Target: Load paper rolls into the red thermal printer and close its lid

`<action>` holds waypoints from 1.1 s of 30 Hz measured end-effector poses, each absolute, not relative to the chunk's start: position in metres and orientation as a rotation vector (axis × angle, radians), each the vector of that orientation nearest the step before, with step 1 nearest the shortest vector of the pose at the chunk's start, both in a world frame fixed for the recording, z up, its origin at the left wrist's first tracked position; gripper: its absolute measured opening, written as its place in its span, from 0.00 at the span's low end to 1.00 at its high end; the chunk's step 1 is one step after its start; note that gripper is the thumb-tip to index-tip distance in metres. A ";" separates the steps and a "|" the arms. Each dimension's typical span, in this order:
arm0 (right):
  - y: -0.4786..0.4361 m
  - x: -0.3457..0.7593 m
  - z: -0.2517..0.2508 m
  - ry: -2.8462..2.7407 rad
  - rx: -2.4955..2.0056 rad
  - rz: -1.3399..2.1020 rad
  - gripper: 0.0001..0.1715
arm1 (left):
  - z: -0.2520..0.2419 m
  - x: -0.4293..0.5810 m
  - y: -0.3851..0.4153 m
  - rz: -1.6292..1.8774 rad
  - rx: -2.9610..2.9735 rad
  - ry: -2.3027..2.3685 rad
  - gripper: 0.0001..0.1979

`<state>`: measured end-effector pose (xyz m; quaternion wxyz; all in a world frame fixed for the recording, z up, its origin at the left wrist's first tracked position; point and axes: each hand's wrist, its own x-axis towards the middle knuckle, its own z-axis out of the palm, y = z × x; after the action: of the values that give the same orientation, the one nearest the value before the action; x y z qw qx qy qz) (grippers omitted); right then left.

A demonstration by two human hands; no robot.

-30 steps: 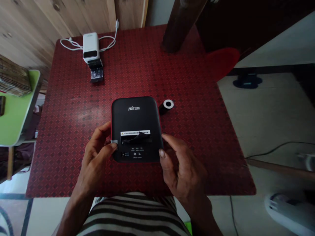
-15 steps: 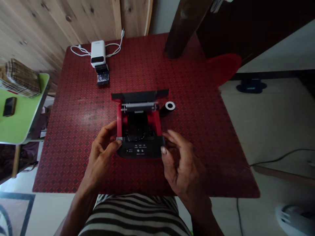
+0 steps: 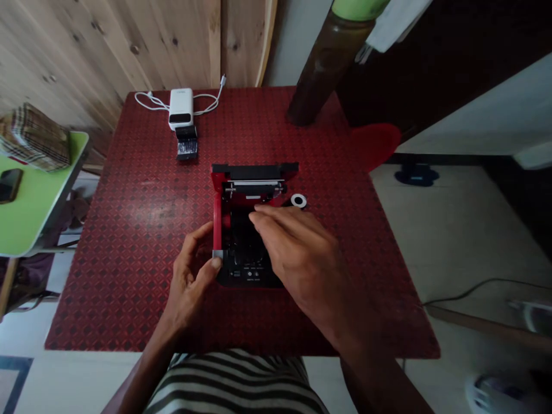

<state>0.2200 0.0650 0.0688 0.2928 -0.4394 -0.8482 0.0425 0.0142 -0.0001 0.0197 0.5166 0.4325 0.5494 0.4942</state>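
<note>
Centrally on the table [image 3: 129,259], a printer [image 3: 237,276] stands with lid [image 3: 254,172] up at twelve o'clock; left hand [image 3: 192,284] clasps its eight-o'clock corner, seemingly steadying it. Right hand [image 3: 302,247], fingers bunched, covers the bay [image 3: 245,238], any pinch hidden. Roll [image 3: 298,200] at two.

One head-worn camera, facing forward and down.
From above the striped clothing [image 3: 233,384], it looks closely over the open device [image 3: 237,278] and across the red table [image 3: 150,236] toward the wooden wall [image 3: 159,52].
</note>
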 end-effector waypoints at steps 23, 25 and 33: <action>0.045 0.250 0.108 -2.120 -1.305 0.262 0.09 | 0.005 0.007 0.004 1.189 1.040 1.295 0.33; 0.030 0.276 0.101 -1.913 -1.428 0.299 0.13 | 0.004 0.008 0.003 1.195 1.036 1.285 0.32; -0.007 0.308 0.011 -1.538 -1.624 0.539 0.13 | 0.006 0.011 0.004 1.229 1.076 1.360 0.31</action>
<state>0.3082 -0.0067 0.0105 0.4083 -0.6443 -0.6103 0.2138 0.0115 0.0040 0.0056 0.4864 0.4423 0.5591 0.5051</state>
